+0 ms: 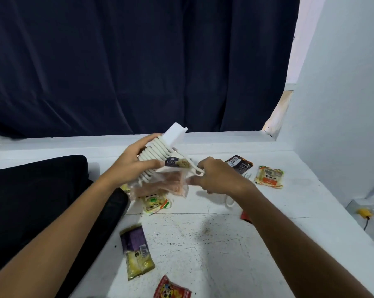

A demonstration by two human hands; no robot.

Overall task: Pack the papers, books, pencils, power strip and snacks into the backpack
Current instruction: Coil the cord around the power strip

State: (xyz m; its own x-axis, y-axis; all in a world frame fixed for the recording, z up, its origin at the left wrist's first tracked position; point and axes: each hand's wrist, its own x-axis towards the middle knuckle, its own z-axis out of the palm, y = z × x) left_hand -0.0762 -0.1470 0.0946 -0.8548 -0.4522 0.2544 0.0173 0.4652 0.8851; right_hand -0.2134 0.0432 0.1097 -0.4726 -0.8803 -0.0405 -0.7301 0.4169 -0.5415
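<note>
Your left hand (134, 162) grips the white power strip (173, 136), held tilted above the desk (203, 244) with its cord (153, 153) coiled in tight loops around the body; your fingers and thumb are curled round those coils. Your right hand (218, 177) pinches the loose end of the cord just to the right of the strip, and more cord loops out below that hand onto the desk.

Snacks lie scattered around and under your hands. Directly beneath the strip sits a pinkish clear packet (168, 183), with a dark-labelled packet (177, 163) just above it, partly hidden by the cord. A yellow-green packet (156, 203) lies against the near edge of the pink one. Further right, a dark brown packet (239, 164) and an orange-and-yellow packet (268, 176) rest near each other, well clear of your hands. Closer to you, a purple-and-yellow packet (136, 252) lies alone, and a red packet (172, 289) sits at the bottom edge of view. A small red piece (245, 217) peeks out beside your right forearm.

The black backpack (35, 201) lies on the left of the desk, touching your left forearm. You cannot tell from here whether it is open or what is inside. A dark curtain (138, 61) hangs behind the desk.
</note>
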